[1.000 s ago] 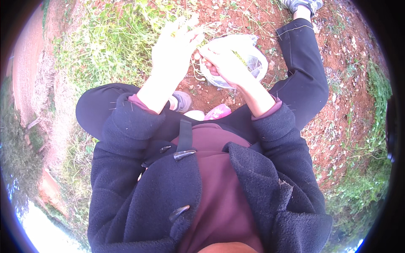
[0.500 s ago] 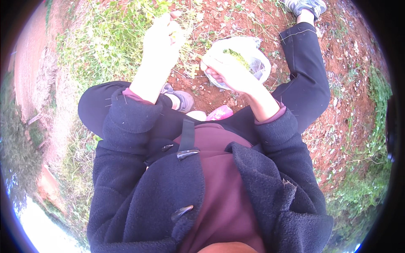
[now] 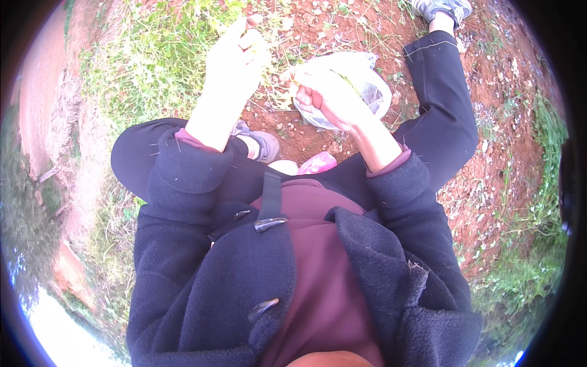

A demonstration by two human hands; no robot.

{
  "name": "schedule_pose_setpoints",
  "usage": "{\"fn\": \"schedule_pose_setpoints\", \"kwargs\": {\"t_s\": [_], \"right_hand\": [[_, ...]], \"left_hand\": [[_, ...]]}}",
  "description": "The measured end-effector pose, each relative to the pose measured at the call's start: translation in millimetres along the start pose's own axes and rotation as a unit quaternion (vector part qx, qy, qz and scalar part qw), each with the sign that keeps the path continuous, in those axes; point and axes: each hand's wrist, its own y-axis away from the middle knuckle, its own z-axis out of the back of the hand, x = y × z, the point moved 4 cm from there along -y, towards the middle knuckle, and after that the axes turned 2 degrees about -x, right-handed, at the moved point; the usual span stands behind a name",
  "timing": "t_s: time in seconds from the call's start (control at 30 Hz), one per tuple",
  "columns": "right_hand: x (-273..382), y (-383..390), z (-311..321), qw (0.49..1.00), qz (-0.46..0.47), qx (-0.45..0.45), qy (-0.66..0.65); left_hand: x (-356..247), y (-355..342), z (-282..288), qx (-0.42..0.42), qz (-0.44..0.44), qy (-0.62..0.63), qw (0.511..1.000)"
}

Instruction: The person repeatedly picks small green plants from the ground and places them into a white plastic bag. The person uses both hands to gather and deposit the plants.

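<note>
My left hand [image 3: 237, 64], washed out by bright light, is held over the leafy green plants [image 3: 162, 58] with its fingers curled; what they hold, if anything, does not show. My right hand [image 3: 330, 101] is closed in a pinch in front of a clear plastic bag [image 3: 380, 92], its fingertips toward the plants. Whatever lies between those fingertips is too small and bright to make out. The bag stands open on the reddish soil, and a little yellow-green plant matter shows inside it, mostly behind my right hand.
Reddish, stony soil [image 3: 483, 159] lies around my bent legs. My shoes [image 3: 264, 147] are on the ground, one near the middle and one at the far right. A pink item [image 3: 318, 163] sits between my legs. Grass and weeds [image 3: 520, 300] grow at the right.
My right hand has shifted slightly to the left and turned, covering more of the bag's green contents. My left hand stays in nearly the same place.
</note>
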Motion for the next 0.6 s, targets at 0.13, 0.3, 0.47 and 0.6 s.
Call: {"fn": "schedule_pose_setpoints", "kwargs": {"t_s": [0.13, 0.3, 0.47, 0.6], "right_hand": [[-3, 1, -2, 0.996, -0.033, 0.003, 0.088], [-1, 8, 1, 0.992, -0.023, 0.003, 0.121], [9, 10, 12, 0.997, -0.020, 0.034, 0.063], [1, 2, 1, 1.000, -0.006, 0.016, -0.009]], "left_hand": [[13, 4, -6, -0.013, 0.010, -0.016, 1.000], [14, 5, -1, -0.077, -0.015, -0.065, 0.995], [-12, -3, 4, -0.022, -0.060, -0.021, 0.998], [3, 0, 6, -0.039, -0.041, -0.031, 0.998]]}}
